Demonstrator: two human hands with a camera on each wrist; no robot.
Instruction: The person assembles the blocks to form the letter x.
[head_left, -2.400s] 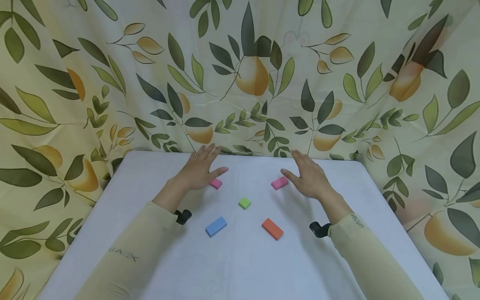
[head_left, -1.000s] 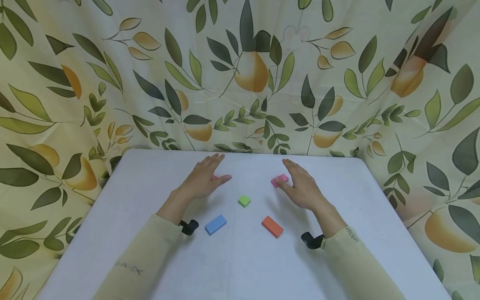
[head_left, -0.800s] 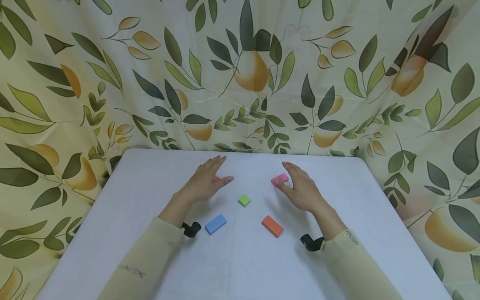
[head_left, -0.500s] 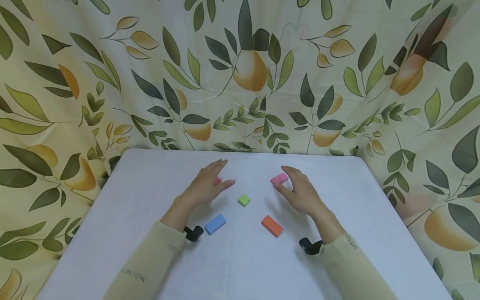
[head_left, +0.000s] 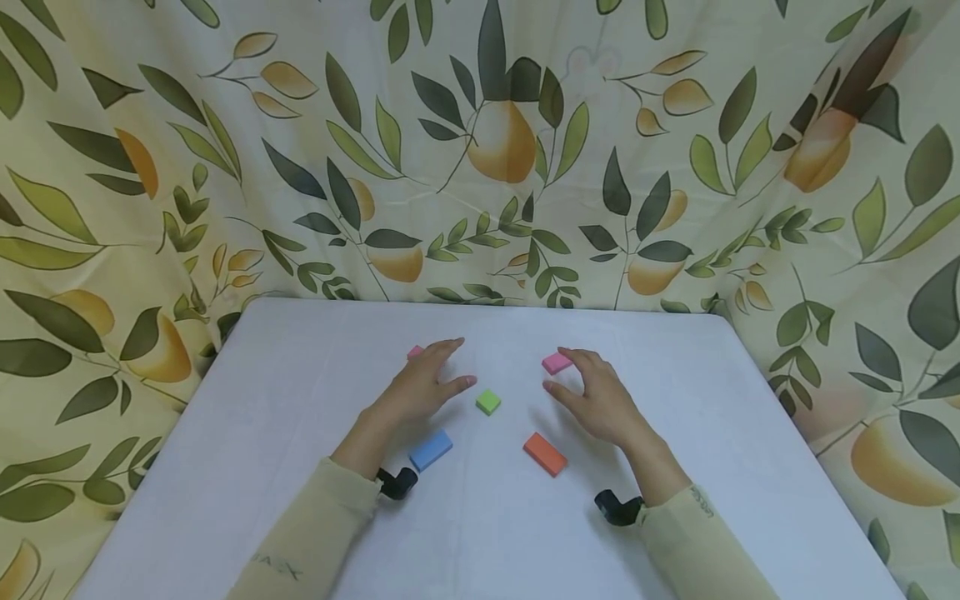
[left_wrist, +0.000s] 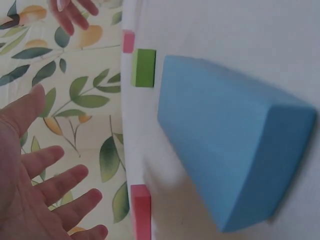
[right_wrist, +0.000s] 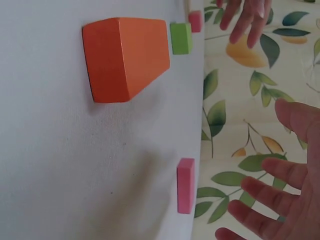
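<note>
Above the white table, my left hand (head_left: 416,385) hovers with fingers spread and holds nothing. It partly covers a pink block (head_left: 415,352) in the head view. My right hand (head_left: 600,392) is likewise raised, its thumb and fingers apart, beside another pink block (head_left: 557,363). Between the hands lies a small green block (head_left: 488,402). Nearer the person are a blue block (head_left: 431,450), by the left wrist, and an orange block (head_left: 545,454) on the right. The left wrist view shows the blue block (left_wrist: 215,135) large; the right wrist view shows the orange block (right_wrist: 127,60).
The white table (head_left: 480,533) ends at a patterned curtain (head_left: 502,233) with leaves and fruit. Small black cameras (head_left: 397,483) are worn at both wrists, below the beige sleeves (head_left: 315,525).
Both hands have drawn back toward the person, and the left has also shifted right. The blocks stay in place on the table; the left pink block shows past different parts of the left hand.
</note>
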